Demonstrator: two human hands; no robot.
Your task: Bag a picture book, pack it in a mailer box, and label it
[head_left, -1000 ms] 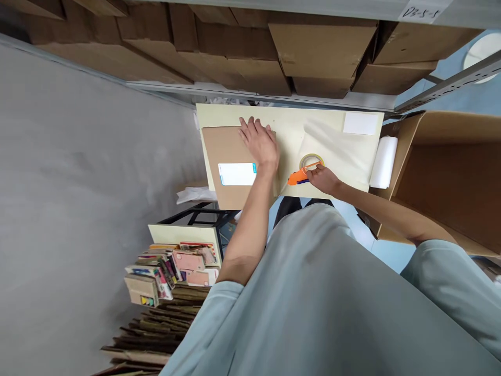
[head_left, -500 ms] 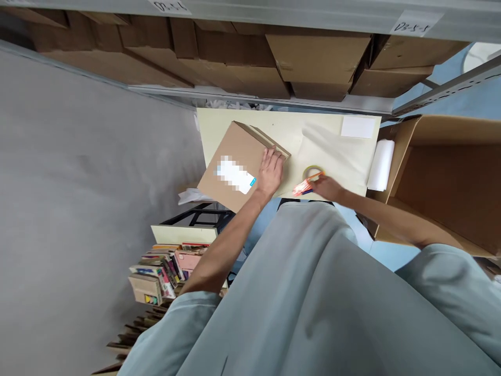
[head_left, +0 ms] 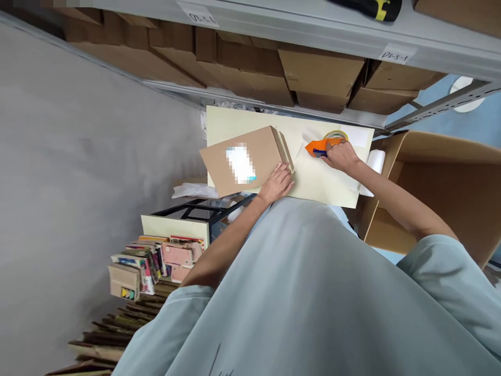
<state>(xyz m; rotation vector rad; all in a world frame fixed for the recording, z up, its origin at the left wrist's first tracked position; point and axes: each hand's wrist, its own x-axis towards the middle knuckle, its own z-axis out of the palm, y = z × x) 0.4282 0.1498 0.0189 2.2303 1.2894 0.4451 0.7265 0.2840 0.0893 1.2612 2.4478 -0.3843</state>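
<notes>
A flat brown cardboard box with a white label lies on the pale yellow table, turned at an angle. My left hand rests against its near right corner, fingers curled on the edge. My right hand is closed on an orange tape dispenser with a roll of clear tape, held just above the table to the right of the box, near its open flap edge.
Shelves of cardboard boxes run along the back. A large open carton stands at the right, with a white roll beside it. A white paper lies at the table's far right. Books and flattened cardboard are stacked lower left.
The box has been turned round on the table. My left hand slid from its top to its near right corner. My right hand lifted the tape dispenser farther back.
</notes>
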